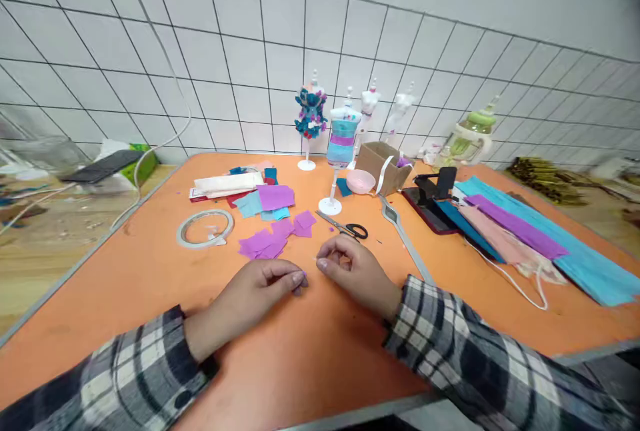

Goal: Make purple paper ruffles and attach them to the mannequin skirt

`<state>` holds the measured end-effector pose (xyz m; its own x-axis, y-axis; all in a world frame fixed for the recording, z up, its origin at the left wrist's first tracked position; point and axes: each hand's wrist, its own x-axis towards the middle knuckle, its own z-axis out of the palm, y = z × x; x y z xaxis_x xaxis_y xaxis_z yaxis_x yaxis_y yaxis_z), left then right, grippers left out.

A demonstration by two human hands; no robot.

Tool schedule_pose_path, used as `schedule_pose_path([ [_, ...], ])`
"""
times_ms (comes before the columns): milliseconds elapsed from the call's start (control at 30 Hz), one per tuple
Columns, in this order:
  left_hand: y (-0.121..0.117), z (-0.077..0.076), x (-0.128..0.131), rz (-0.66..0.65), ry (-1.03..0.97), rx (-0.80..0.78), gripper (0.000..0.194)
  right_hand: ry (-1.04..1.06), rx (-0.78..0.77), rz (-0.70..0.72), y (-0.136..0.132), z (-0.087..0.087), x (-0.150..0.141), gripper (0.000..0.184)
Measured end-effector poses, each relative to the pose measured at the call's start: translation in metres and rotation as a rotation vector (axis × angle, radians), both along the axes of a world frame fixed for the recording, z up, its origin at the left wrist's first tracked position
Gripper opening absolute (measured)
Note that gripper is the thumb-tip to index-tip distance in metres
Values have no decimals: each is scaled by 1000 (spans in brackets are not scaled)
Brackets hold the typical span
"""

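Low over the orange table, my left hand (267,288) is closed in a pinch, with a tiny bit of purple showing at its fingertips. My right hand (357,271) is also pinched, a small pale sliver at its tips that I cannot make out. A narrow gap separates the two hands. Just beyond them lie purple paper squares (263,244), loosely overlapped. Black-handled scissors (345,226) rest behind my right hand. A small white dress form (343,144) wrapped in blue and purple bands stands further back.
A roll of tape (181,231) lies at left, near a white packet (227,184). Behind stand a decorated dress form (311,114), a pink bowl (361,182) and a cardboard box (373,159). At right are a phone stand (440,183), coloured paper strips (520,224) and a bottle (467,138).
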<state>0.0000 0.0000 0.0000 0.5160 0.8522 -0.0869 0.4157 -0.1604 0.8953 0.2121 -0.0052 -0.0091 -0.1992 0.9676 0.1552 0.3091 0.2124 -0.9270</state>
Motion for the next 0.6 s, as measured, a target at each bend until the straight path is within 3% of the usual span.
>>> schedule_pose_path([
  [133, 1, -3, -2, 9, -19, -7, 34, 175, -259, 197, -3, -5, -5, 40],
  [333, 0, -2, 1, 23, -25, 52, 35, 591, -501, 157, -5, -9, -12, 57],
  [433, 0, 0, 2, 35, -9, 52, 33, 512, -375, 61, 1, -9, -7, 49],
  [600, -1, 2, 0, 44, -14, 39, 32, -20, 111, -147, 24, -4, 25, 21],
])
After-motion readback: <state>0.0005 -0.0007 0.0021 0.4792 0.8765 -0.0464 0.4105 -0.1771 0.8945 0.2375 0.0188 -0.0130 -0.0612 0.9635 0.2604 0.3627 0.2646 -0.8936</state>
